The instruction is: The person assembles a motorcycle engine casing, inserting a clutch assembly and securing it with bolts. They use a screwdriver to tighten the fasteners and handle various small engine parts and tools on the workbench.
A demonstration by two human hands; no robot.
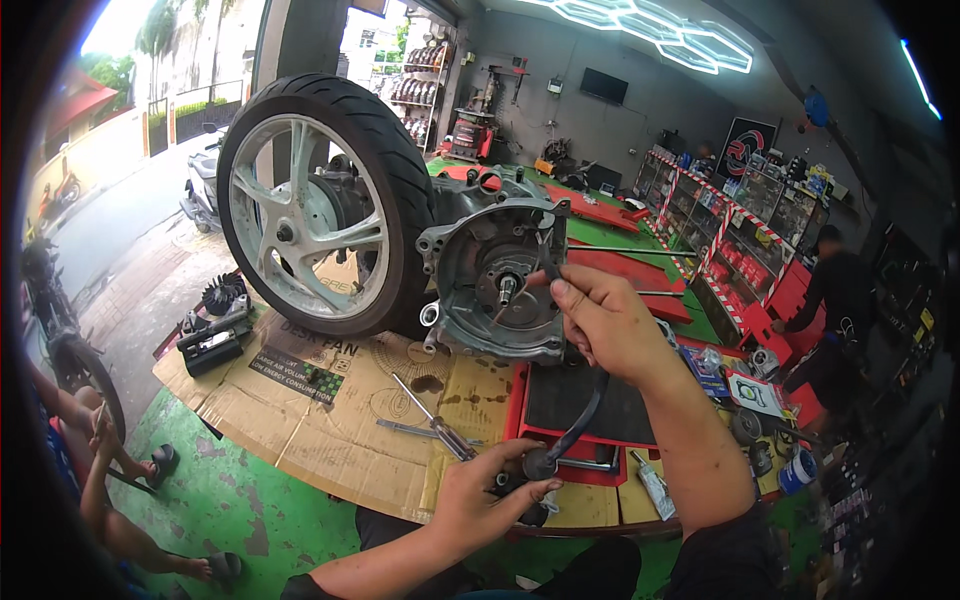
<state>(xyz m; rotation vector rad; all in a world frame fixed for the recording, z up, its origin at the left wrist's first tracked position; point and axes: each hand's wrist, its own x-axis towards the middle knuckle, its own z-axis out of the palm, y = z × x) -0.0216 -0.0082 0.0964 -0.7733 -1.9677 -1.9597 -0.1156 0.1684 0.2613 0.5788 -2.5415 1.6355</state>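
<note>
My left hand (490, 495) is closed around the round dark end fitting of a black hose (583, 425) at the near edge of the bench. The hose curves up and passes behind my right hand (605, 320). My right fingers are pinched together, with a dark end showing just above them, in front of the opened engine case (465, 265). A bare metal shaft (507, 288) sticks out of the case beside my right fingertips. The large scooter wheel (290, 232) with a black tyre stands left of the case. My right hand hides part of the case's rim.
Flattened cardboard (300, 420) covers the bench. On it lie a screwdriver (432, 415), a black finned fan (224, 292) and a white tube (653, 487). A red-and-black stand (590, 400) sits below the case. One person (825, 300) is at the right; another's legs show left.
</note>
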